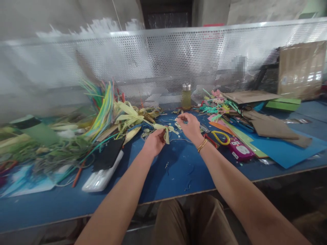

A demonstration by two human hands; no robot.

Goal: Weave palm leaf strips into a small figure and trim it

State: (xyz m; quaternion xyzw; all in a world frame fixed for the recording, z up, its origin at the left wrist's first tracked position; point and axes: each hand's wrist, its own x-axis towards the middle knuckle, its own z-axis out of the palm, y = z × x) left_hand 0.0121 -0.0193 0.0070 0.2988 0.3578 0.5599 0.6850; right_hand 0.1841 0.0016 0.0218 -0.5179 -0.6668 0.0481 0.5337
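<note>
Blue table (178, 177) under both hands; mesh screen (163, 58) behind; husk pile (127, 117) left of hands; left hand (154, 142) pinches pale strip (166, 132) at fingertips, strip dangling just above table; right hand (190, 126) curled, fingers close together, just right of strip, hold on it unclear; scissors (221, 137) beside right wrist; bottle (186, 96) beyond, well apart.

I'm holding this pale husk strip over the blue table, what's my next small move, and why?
Probably bring the right hand onto the free end of the husk strip and pinch it: the left hand grips only one end, a loose tail droops toward the blue table, and the right fingers hover close, grip unclear.
</note>
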